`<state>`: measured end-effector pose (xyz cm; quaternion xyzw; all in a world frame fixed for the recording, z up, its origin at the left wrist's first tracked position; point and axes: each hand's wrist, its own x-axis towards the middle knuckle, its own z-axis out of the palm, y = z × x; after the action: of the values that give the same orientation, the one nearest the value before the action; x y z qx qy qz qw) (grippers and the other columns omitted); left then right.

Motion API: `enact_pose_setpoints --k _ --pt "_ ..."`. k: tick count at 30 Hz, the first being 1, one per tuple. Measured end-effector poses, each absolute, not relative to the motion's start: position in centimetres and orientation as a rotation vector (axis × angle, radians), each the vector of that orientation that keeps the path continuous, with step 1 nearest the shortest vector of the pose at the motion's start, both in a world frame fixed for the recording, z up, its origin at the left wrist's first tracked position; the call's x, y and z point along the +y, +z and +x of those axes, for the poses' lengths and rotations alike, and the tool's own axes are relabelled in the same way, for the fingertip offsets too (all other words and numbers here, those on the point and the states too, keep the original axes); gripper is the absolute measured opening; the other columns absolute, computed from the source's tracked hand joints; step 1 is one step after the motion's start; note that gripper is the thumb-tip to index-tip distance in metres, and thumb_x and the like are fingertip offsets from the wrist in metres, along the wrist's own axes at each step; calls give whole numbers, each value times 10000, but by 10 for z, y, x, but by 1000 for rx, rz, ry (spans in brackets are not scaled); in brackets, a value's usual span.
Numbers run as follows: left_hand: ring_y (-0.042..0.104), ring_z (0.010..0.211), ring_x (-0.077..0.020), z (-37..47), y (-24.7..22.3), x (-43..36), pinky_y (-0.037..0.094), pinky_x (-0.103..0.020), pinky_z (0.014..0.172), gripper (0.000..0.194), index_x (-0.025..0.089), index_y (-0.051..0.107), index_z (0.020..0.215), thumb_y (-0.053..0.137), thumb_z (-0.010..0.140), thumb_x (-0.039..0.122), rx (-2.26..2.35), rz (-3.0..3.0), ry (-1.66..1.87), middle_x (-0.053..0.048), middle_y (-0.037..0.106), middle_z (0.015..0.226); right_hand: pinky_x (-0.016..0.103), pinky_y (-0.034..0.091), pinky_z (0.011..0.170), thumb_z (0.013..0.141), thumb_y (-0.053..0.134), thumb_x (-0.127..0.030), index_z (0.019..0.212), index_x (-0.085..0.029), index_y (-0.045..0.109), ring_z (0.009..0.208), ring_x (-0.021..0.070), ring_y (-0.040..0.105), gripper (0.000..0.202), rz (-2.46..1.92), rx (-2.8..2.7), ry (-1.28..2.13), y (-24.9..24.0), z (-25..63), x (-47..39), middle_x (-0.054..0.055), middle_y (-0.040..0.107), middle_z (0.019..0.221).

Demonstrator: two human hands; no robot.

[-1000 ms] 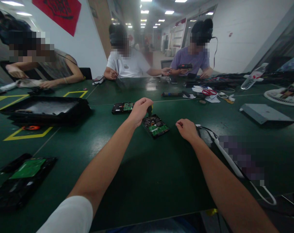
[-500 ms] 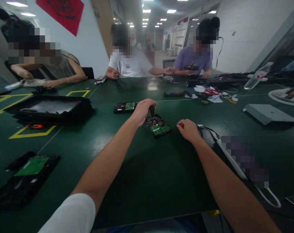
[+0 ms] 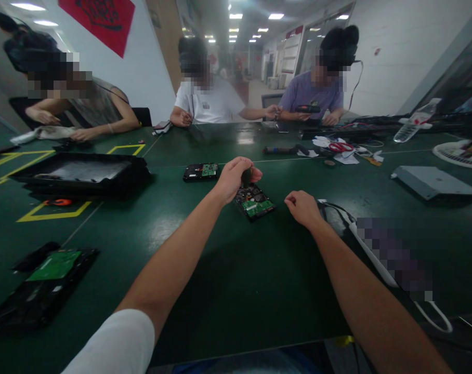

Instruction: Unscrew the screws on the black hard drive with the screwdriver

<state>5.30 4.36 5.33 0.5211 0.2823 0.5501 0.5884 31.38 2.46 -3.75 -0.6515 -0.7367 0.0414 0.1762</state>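
A hard drive (image 3: 254,203) with a green circuit board lies on the table in front of me. Above its far left corner, my left hand (image 3: 235,176) is around the dark upright handle of a screwdriver (image 3: 246,177), some fingers stretched out past it. The screwdriver's tip is too small to make out. To the right of the drive, apart from it, my right hand (image 3: 301,208) rests on the table with fingers curled and thumb against them. Whatever those fingers may hold is hidden.
Another hard drive (image 3: 200,171) lies behind my left wrist. A black tray (image 3: 80,174) and a black board-bearing part (image 3: 44,285) are at left. A cabled white-edged device (image 3: 372,254) and a grey metal box (image 3: 434,183) are at right. Three people sit opposite.
The fingers of my left hand have opened outward to the right around the handle. My right hand and the hard drive stay in place; the view shifts slightly.
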Motion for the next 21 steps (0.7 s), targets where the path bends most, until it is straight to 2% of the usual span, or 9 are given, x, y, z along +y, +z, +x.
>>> enact_pose_setpoints --k 2,6,9,15,21 --pt "681 742 -164 51 52 46 556 -328 761 127 183 598 855 617 865 309 683 1247 1317 -40 704 790 330 442 822 979 593 -272 987 -202 728 908 205 625 152 -1845 -2091 116 -38 314 25 62 677 975" --pt "569 667 -111 43 55 50 467 -244 670 104 177 634 767 648 840 249 881 1537 1437 3 615 708 333 440 815 973 602 -271 984 -201 728 895 205 624 145 -1853 -2085 117 -38 314 25 62 677 978" --pt "542 664 -109 39 60 50 438 -243 653 89 173 656 769 669 825 240 934 1672 1434 4 609 711 329 439 816 975 601 -274 989 -203 726 902 202 623 145 -1856 -2087 127 -39 314 25 61 676 984" --pt "640 736 -152 46 61 45 510 -290 731 124 158 661 852 572 832 243 739 1388 1283 -47 678 778 332 436 812 977 594 -278 988 -202 729 903 209 622 155 -1850 -2090 112 -40 315 25 66 680 977" --pt "541 608 -134 55 53 45 468 -268 620 175 161 658 837 495 834 227 589 1207 1262 -14 563 650 329 436 825 971 596 -254 976 -199 721 922 213 623 136 -1826 -2102 89 -39 314 24 72 684 981"
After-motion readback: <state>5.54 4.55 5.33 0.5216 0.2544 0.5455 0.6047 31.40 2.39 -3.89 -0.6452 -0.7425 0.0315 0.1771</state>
